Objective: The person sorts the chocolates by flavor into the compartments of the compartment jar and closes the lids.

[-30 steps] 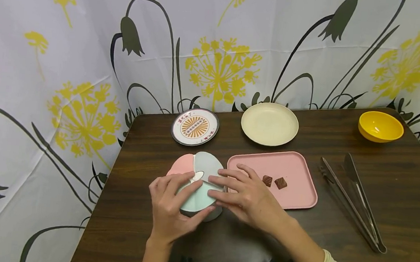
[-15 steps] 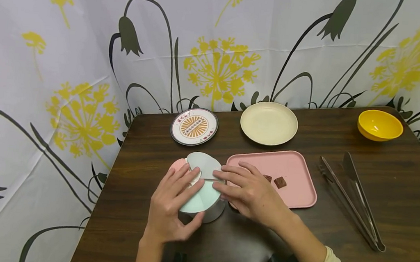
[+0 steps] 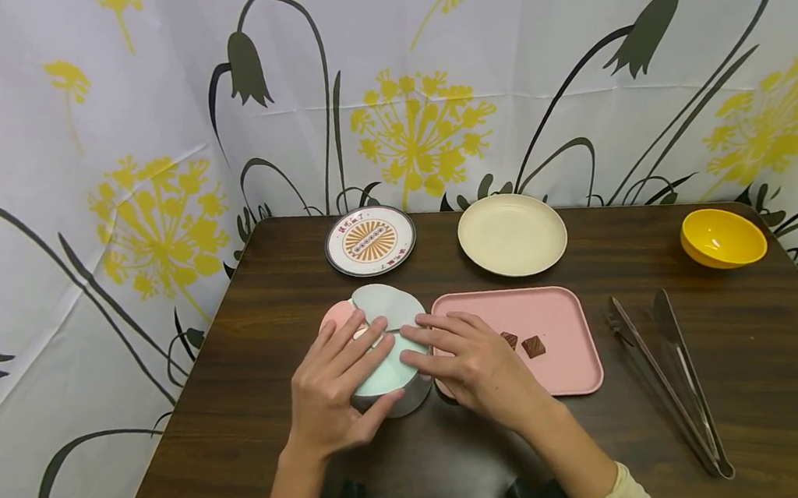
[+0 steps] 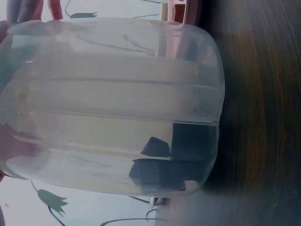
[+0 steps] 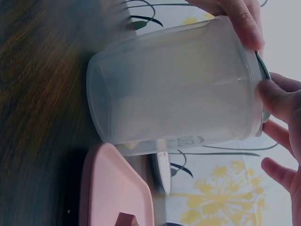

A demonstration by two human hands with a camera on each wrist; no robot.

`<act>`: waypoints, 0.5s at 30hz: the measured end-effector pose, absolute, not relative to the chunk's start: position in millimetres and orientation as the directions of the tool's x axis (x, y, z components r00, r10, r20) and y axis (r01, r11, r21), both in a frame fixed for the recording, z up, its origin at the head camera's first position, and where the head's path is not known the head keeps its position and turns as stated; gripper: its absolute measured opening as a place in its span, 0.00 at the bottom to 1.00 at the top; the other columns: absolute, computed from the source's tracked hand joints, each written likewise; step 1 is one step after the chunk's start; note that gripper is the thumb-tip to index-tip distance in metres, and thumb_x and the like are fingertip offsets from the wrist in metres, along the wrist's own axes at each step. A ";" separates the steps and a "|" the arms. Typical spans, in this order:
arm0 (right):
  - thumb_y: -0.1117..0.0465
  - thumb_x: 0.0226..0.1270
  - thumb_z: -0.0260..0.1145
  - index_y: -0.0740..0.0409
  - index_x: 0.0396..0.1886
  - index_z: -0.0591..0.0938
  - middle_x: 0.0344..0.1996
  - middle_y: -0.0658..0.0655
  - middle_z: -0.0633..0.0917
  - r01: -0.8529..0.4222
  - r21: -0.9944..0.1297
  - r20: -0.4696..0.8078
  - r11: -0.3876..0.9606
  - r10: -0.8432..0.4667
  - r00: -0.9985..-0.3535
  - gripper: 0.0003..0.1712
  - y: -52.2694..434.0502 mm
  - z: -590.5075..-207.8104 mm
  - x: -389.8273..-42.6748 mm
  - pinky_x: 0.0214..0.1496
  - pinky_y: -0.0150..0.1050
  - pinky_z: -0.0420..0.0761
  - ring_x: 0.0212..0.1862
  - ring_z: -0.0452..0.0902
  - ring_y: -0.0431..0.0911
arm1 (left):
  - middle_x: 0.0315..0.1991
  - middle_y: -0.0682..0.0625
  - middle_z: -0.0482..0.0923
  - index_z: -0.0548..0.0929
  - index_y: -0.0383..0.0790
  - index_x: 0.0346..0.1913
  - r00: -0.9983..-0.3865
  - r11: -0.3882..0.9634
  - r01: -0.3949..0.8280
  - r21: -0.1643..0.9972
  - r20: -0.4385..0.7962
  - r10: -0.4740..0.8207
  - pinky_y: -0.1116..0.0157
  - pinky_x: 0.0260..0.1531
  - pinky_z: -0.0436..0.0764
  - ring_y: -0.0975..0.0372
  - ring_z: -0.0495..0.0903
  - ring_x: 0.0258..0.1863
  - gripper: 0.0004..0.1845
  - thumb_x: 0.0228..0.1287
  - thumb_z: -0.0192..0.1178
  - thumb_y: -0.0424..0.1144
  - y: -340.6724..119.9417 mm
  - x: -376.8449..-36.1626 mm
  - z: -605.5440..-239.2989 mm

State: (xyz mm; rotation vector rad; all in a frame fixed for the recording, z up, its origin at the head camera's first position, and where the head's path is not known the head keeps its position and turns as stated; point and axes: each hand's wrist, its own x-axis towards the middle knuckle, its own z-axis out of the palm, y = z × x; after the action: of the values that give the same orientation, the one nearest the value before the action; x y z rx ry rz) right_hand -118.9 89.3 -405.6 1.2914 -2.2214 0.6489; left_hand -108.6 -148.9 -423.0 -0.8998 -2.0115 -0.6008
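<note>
A tall see-through plastic canister point(image 5: 174, 89) stands on the table, its lid point(image 3: 390, 365) made of pink, pale blue and mint petals. My left hand point(image 3: 334, 396) spans the lid's left side, with fingers across the top and thumb at the near edge. From the right, my right hand point(image 3: 484, 373) lays its fingers on the lid; in the right wrist view its thumb point(image 5: 277, 100) presses at the rim, pinching the edge. Through the wall, the left wrist view shows dark chunks point(image 4: 157, 174) low in the canister.
Right of the canister lies a pink tray point(image 3: 572, 372) bearing two chocolates point(image 3: 533, 346). Metal tongs point(image 3: 692, 405) lie farther right. At the back are a patterned plate point(image 3: 371, 241), a cream plate point(image 3: 511, 234) and a yellow bowl point(image 3: 723, 239).
The lid's petals have shifted: pale blue now covers more of the top left and less pink shows. My left fingers have slid farther over the lid; my right hand has barely moved.
</note>
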 end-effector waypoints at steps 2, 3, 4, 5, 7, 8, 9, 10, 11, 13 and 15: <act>0.66 0.56 0.72 0.48 0.56 0.85 0.61 0.51 0.79 -0.887 -0.153 0.619 0.435 -0.658 -0.429 0.25 90.1 -405.3 -120.0 0.68 0.49 0.65 0.66 0.70 0.50 | 0.54 0.48 0.83 0.87 0.41 0.52 -0.401 0.632 0.769 0.089 0.838 0.369 0.42 0.55 0.71 0.46 0.79 0.56 0.29 0.60 0.57 0.61 -148.2 -108.2 -423.1; 0.66 0.57 0.71 0.48 0.56 0.85 0.61 0.51 0.79 -0.889 -0.152 0.618 0.433 -0.660 -0.427 0.25 90.4 -405.1 -120.4 0.68 0.49 0.65 0.66 0.70 0.50 | 0.54 0.48 0.83 0.87 0.41 0.52 -0.405 0.636 0.766 0.093 0.838 0.366 0.43 0.55 0.71 0.47 0.79 0.56 0.29 0.61 0.57 0.61 -147.8 -107.8 -423.1; 0.66 0.57 0.71 0.48 0.56 0.85 0.61 0.51 0.79 -0.889 -0.150 0.618 0.432 -0.661 -0.425 0.25 90.7 -404.9 -120.8 0.69 0.49 0.65 0.66 0.71 0.50 | 0.54 0.48 0.83 0.87 0.41 0.52 -0.407 0.640 0.763 0.093 0.838 0.363 0.43 0.55 0.72 0.47 0.79 0.56 0.29 0.61 0.57 0.61 -147.4 -107.7 -423.2; 0.66 0.58 0.70 0.48 0.56 0.85 0.61 0.51 0.79 -0.890 -0.149 0.619 0.431 -0.661 -0.424 0.24 91.0 -404.9 -121.1 0.69 0.49 0.65 0.66 0.71 0.50 | 0.54 0.48 0.83 0.87 0.41 0.52 -0.409 0.643 0.760 0.094 0.838 0.361 0.43 0.55 0.72 0.47 0.79 0.56 0.29 0.61 0.57 0.61 -147.1 -107.5 -423.4; 0.67 0.58 0.69 0.48 0.56 0.85 0.61 0.51 0.80 -0.891 -0.145 0.624 0.430 -0.659 -0.419 0.24 91.2 -405.0 -121.5 0.69 0.49 0.65 0.66 0.71 0.50 | 0.53 0.48 0.83 0.87 0.41 0.51 -0.404 0.649 0.755 0.091 0.844 0.352 0.44 0.54 0.73 0.47 0.80 0.55 0.29 0.62 0.56 0.62 -146.2 -107.5 -423.7; 0.67 0.58 0.69 0.49 0.56 0.85 0.61 0.51 0.80 -0.891 -0.146 0.629 0.429 -0.655 -0.418 0.24 91.2 -404.9 -121.5 0.69 0.48 0.65 0.65 0.71 0.49 | 0.53 0.48 0.84 0.87 0.41 0.51 -0.405 0.653 0.752 0.093 0.846 0.347 0.44 0.54 0.73 0.47 0.80 0.55 0.29 0.63 0.56 0.62 -145.8 -107.5 -423.9; 0.67 0.58 0.69 0.49 0.56 0.85 0.60 0.51 0.80 -0.891 -0.147 0.635 0.429 -0.650 -0.418 0.24 91.1 -404.7 -121.5 0.69 0.48 0.65 0.65 0.72 0.49 | 0.52 0.48 0.84 0.87 0.42 0.51 -0.407 0.654 0.750 0.098 0.847 0.340 0.45 0.54 0.73 0.48 0.81 0.54 0.29 0.64 0.55 0.62 -145.3 -107.7 -424.0; 0.67 0.58 0.68 0.49 0.56 0.85 0.59 0.51 0.81 -0.891 -0.148 0.642 0.428 -0.644 -0.416 0.24 90.8 -404.3 -121.4 0.69 0.48 0.65 0.64 0.73 0.49 | 0.52 0.48 0.84 0.88 0.41 0.51 -0.407 0.655 0.749 0.101 0.850 0.334 0.45 0.54 0.74 0.48 0.81 0.54 0.29 0.65 0.55 0.62 -145.1 -107.9 -424.2; 0.66 0.58 0.68 0.49 0.56 0.85 0.59 0.51 0.81 -0.892 -0.150 0.649 0.427 -0.638 -0.415 0.24 90.3 -403.7 -121.3 0.69 0.48 0.65 0.64 0.73 0.48 | 0.51 0.48 0.84 0.88 0.41 0.50 -0.408 0.655 0.748 0.106 0.852 0.328 0.45 0.54 0.74 0.49 0.82 0.53 0.29 0.65 0.54 0.62 -144.8 -108.0 -424.3; 0.66 0.57 0.68 0.49 0.55 0.85 0.58 0.50 0.82 -0.891 -0.156 0.662 0.427 -0.624 -0.415 0.24 89.5 -402.1 -121.1 0.69 0.47 0.65 0.62 0.75 0.47 | 0.50 0.49 0.85 0.88 0.41 0.50 -0.412 0.656 0.745 0.118 0.855 0.314 0.46 0.55 0.74 0.49 0.82 0.53 0.29 0.66 0.54 0.62 -144.1 -108.5 -424.2; 0.65 0.58 0.69 0.49 0.56 0.85 0.57 0.49 0.82 -0.886 -0.163 0.668 0.433 -0.613 -0.423 0.23 88.8 -400.2 -121.0 0.68 0.46 0.66 0.62 0.75 0.45 | 0.50 0.49 0.85 0.88 0.41 0.50 -0.412 0.658 0.743 0.123 0.859 0.305 0.47 0.55 0.74 0.50 0.82 0.52 0.29 0.67 0.53 0.63 -143.3 -109.2 -423.9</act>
State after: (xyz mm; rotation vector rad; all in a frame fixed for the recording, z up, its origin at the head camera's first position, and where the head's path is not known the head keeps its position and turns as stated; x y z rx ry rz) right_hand -121.0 88.8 -400.2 1.2593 -2.1691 0.6917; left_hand -109.2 -143.3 -423.9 -0.8154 -1.9963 -0.6315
